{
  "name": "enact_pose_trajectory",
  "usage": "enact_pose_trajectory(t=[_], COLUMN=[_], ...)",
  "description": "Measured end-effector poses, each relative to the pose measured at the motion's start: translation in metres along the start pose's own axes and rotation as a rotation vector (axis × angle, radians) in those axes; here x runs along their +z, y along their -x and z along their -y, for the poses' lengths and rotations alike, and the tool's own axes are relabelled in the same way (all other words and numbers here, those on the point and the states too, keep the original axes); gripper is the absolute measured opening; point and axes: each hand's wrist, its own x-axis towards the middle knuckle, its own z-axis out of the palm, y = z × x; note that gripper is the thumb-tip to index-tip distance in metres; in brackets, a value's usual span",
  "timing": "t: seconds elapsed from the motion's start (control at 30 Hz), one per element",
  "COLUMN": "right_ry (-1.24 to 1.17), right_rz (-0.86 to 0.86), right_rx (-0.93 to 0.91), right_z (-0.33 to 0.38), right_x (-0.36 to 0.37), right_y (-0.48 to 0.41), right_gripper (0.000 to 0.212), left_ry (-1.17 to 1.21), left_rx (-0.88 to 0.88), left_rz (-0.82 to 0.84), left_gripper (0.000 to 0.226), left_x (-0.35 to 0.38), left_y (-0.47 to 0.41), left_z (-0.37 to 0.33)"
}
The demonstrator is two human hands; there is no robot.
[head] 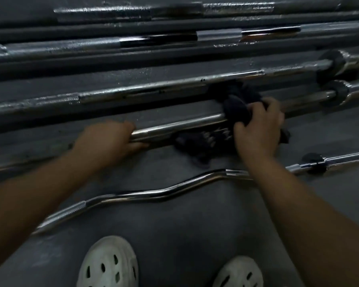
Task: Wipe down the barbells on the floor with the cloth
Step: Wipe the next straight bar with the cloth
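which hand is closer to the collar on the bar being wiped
Right. The right hand grips the cloth on the barbell, nearer its collar; the left hand holds the barbell beyond the cloth.

Dark crumpled cloth (235,109) wraps a straight chrome barbell (174,126) lying flat.

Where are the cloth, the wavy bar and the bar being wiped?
cloth (234,108), head view, bunched upper fold.
wavy bar (153,194), head view, middle bend.
bar being wiped (174,127), head view, bare shiny shaft.
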Motion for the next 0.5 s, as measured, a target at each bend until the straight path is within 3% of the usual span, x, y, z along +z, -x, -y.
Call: enact_pose_trajectory(t=[0.03,0.1,0.13,0.2,0.27,0.3,0.37,0.4,0.47,0.5], right_ry=[-0.001,-0.011,-0.048,-0.067,-0.053,-0.027,-0.014,-0.020,-0.045,-0.065], right_rz=[-0.007,0.092,0.169,0.286,0.234,0.171,0.078,0.072,0.111,0.170], right_rx=[0.035,-0.132,-0.263,-0.444,-0.383,-0.244,0.039,0.085,-0.065,-0.186], right_z=[0.014,0.052,0.068,0.072,0.044,0.027,0.012,0.020,0.054,0.070], right_x=[0.005,0.017,0.020,0.014,0.005,0.002,0.001,0.007,0.021,0.024], right_y=[0.007,0.032,0.042,0.042,0.016,0.004,0.001,0.012,0.036,0.046], right_gripper=[0.034,0.031,0.031,0.038,0.057,0.066,0.071,0.068,0.063,0.062], left_ry=[0.084,0.163,0.144,-0.042,-0.117,-0.087,0.053,0.143,0.200,0.180], left_rx=[-0.011,-0.021,-0.024,-0.057,-0.037,-0.025,-0.020,-0.031,-0.024,-0.024], left_rz=[0.185,0.414,0.381,0.104,-0.107,-0.087,0.195,0.385,0.513,0.432], left_gripper=[0.047,0.048,0.047,0.044,0.037,0.036,0.041,0.045,0.051,0.050], left_x=[-0.010,-0.027,-0.028,-0.017,0.000,0.005,-0.007,-0.017,-0.027,-0.025], left_y=[-0.011,-0.022,-0.020,-0.003,0.019,0.018,-0.005,-0.016,-0.026,-0.023], left_z=[0.003,0.004,0.005,0.006,-0.001,0.000,0.009,0.013,0.017,0.017])
